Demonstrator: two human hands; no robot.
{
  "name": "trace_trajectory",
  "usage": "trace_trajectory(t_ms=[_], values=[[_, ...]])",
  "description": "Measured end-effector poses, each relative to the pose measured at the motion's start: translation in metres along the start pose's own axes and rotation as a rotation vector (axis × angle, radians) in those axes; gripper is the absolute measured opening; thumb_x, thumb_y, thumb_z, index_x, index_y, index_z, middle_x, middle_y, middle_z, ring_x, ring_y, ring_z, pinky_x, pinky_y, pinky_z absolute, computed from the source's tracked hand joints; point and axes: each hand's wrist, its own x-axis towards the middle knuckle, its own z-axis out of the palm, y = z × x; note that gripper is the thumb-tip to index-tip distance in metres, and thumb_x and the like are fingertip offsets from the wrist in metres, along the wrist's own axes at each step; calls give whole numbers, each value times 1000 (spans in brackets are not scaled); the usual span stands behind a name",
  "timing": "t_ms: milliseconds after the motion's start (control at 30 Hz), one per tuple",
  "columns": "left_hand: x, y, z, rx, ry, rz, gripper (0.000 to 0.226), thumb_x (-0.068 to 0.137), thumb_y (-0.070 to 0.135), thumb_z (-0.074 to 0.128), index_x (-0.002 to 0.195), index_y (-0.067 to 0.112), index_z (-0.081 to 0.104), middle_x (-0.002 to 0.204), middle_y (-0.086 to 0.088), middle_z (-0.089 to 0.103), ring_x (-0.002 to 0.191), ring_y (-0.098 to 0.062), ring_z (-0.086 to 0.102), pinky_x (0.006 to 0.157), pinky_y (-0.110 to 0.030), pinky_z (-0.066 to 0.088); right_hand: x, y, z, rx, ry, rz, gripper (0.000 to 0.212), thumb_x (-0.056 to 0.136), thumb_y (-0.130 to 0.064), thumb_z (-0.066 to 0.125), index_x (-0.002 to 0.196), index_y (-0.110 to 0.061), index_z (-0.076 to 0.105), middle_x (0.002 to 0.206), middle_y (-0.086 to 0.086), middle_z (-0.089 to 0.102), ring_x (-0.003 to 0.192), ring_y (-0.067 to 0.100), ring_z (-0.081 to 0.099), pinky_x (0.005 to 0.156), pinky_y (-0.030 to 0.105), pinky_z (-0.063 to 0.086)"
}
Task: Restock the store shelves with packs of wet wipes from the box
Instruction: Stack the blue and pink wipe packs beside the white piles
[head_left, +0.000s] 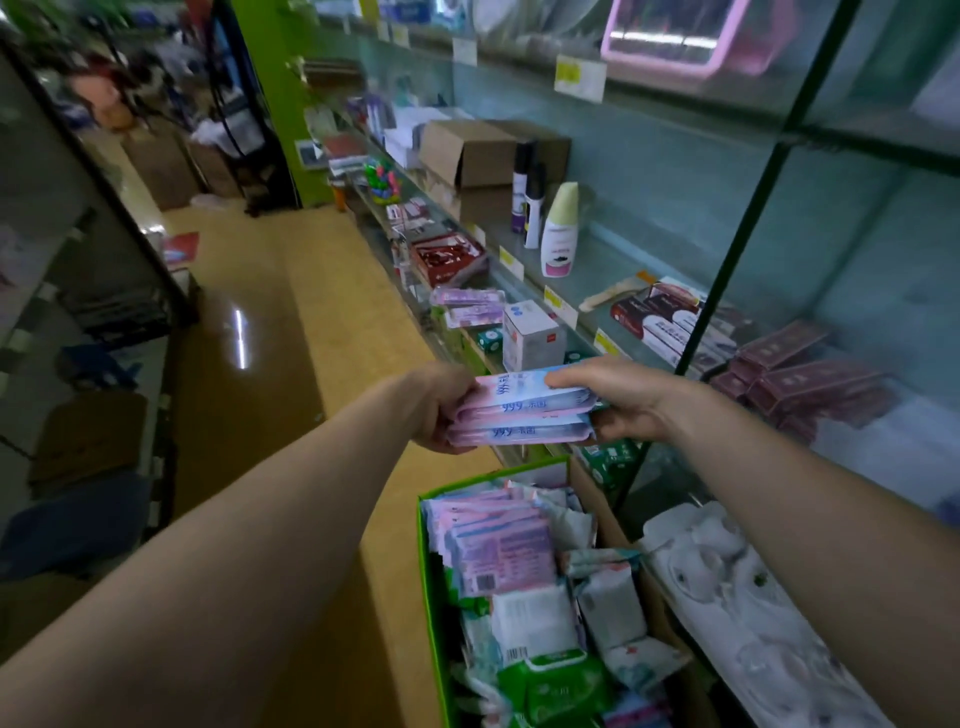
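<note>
Here, grips a flat stack of wet wipe packs (522, 410) at both short ends. Left hand (441, 405) curled round the pink end; right hand (618, 400) pinching the blue end, thumb laid on top, fingers tucked beneath. Hangs in the air above the far end of the green box (432, 571), just in front of the store shelves (649, 244). Long axis running left to right from hand to hand, nearly level, broad faces up, pink end toward the aisle, blue end toward the shelving.

Reads "999" in blue on the near edges of the packs, followed by characters too small to make out. Yellow-and-white price tags (580, 77) along the shelf rails, print blurred.

Down in the box, more packs standing on edge: pink-and-blue packs (498, 551) with a barcode, white ones beside them, a green pack (561, 686) nearest the camera. Just beyond the stack, a white carton (530, 335) and purple packs (467, 306) on a low shelf. Higher up, a white bottle (560, 234) with a pale green cap, dark spray cans beside it, and an open cardboard carton (467, 150). Off to the right, maroon boxes (800, 374), partly cut off by a dark green post (724, 270) slanting down between them and the right hand. Glossy yellow floor (260, 312) to the left.
</note>
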Motion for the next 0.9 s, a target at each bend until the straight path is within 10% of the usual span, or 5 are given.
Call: trace_trajectory(t_ms=[400,733,900], values=[[-82,21,-16,-25,122,99,34,92,40,62,77,10,57,43,-4,61,31,-14,56,35,-30,50,-53,-48,25,-34,31,-164,10,97,-14,52,95,-6,58,62,6,64,42,13,61,39,21,48],[-141,22,-63,-58,239,140,39,90,48,60,77,12,56,44,-3,60,32,-12,56,36,-24,51,-80,-98,64,-244,-50,-318,34,93,-30,60,115,-4,58,96,11,65,73,21,63,57,28,51],[-164,9,-118,-116,333,136,40,87,51,63,95,12,58,85,-6,65,61,-16,60,56,-33,57,-89,-130,112,-306,-129,-386,51,93,-33,61,133,-6,46,108,12,63,70,21,64,46,24,49]])
